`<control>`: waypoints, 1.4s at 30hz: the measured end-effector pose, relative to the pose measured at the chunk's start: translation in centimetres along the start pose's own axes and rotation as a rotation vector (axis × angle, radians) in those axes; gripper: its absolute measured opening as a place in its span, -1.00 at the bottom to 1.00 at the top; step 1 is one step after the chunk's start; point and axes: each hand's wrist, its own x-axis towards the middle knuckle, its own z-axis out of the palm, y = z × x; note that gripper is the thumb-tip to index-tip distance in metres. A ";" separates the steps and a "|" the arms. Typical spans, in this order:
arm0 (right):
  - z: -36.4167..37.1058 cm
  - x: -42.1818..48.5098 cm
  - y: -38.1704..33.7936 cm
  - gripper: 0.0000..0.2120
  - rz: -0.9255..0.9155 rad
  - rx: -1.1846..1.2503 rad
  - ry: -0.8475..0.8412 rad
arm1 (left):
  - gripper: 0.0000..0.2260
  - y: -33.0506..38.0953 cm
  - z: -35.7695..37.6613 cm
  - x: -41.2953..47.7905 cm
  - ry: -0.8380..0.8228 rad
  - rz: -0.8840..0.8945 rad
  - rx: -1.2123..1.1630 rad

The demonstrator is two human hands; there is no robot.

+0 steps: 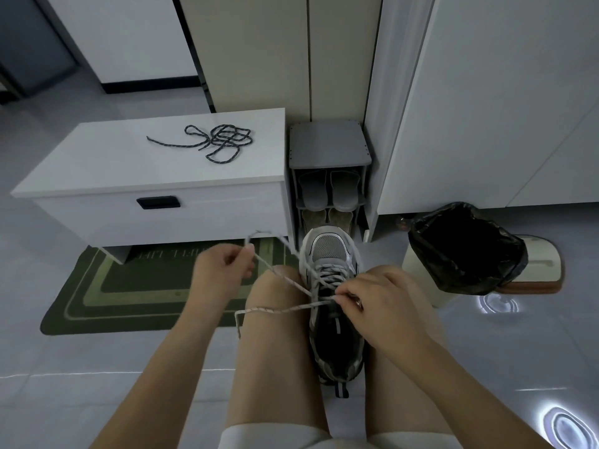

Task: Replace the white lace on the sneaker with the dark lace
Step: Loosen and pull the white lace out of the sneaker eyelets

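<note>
Floor point(97, 400), sneaker point(335, 338) between knees point(275, 290) — white lace point(282, 308) pinched

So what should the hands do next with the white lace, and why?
Probably the right hand loosens the next crossing while the left hand pulls the white speckled lace out: it is still threaded through the toe-end eyelets of the grey-and-black mesh sneaker.

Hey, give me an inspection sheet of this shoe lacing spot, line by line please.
Surface: grey tiled floor; sneaker stands on it between the legs.
Job's things: white lace partly out of the sneaker, toe-end eyelets threaded; dark lace lies tangled on white bench.
Clutter: bag-lined bin, green mat.
Grippers: left hand pinches a white lace strand; right hand pinches lace at the eyelets.
Cables: nothing seen.
Surroundings: shoe rack with slippers, pale cabinets.
</note>
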 end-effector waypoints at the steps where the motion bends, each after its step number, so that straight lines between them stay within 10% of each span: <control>1: 0.2 0.0 -0.1 -0.95 0.007 0.011 0.007 | -0.80 -0.1 0.7 -0.4 -0.078 -0.005 0.050; 5: 0.7 -0.2 -0.1 -0.97 0.033 0.019 0.006 | -0.88 -1.4 4.8 -3.1 -0.297 0.124 0.065; 28: 0.6 -0.9 1.3 -0.88 0.216 0.209 0.034 | -0.88 -3.3 0.4 -1.8 0.370 -0.021 -0.422; 34: 2.1 -1.1 1.3 -0.76 0.272 0.279 0.006 | -0.68 -5.0 -0.4 -0.8 0.149 -0.028 0.132; 42: 1.6 0.4 2.0 -0.77 0.144 -0.120 -0.104 | -0.56 -2.9 4.4 -3.6 -0.010 0.392 0.191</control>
